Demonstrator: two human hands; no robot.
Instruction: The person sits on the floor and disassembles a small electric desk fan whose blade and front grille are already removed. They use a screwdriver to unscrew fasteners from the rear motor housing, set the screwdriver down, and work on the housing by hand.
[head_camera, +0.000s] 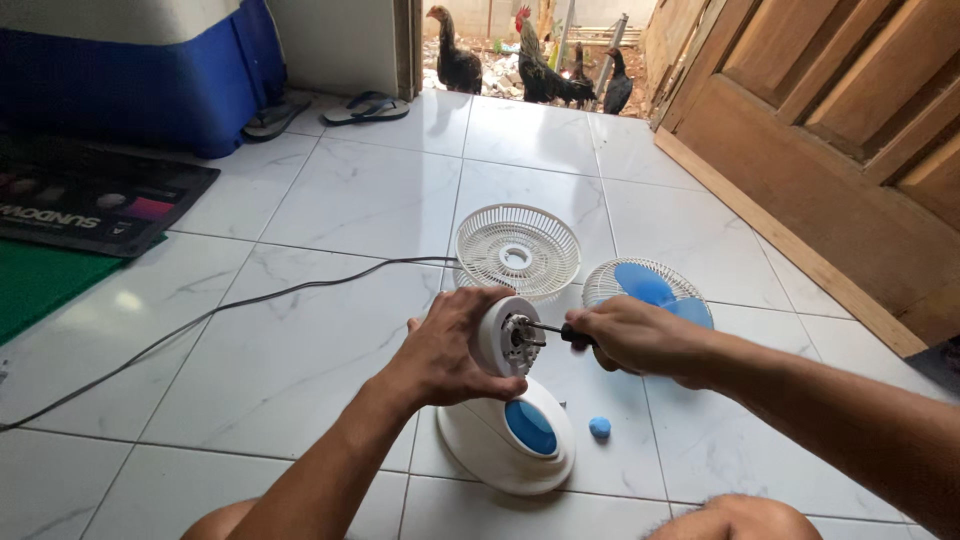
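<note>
Head view: a screwdriver is being held level in the right hand's grip, its tip pointing left into the fan motor housing, which is being clasped by the left hand.

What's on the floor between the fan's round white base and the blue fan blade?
In the head view, a small blue cap lies on the tile between the white base and the blue blade.

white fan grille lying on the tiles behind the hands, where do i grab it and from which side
Judging by its pose, take the white fan grille by its outer rim, on the near edge facing the person. It lies flat like a shallow dish, rim up, so fingers can likely hook over the ring from above. The thin spokes look too flimsy to pinch. Come in left of the blue blade and guard, which sits close on the right.
</note>
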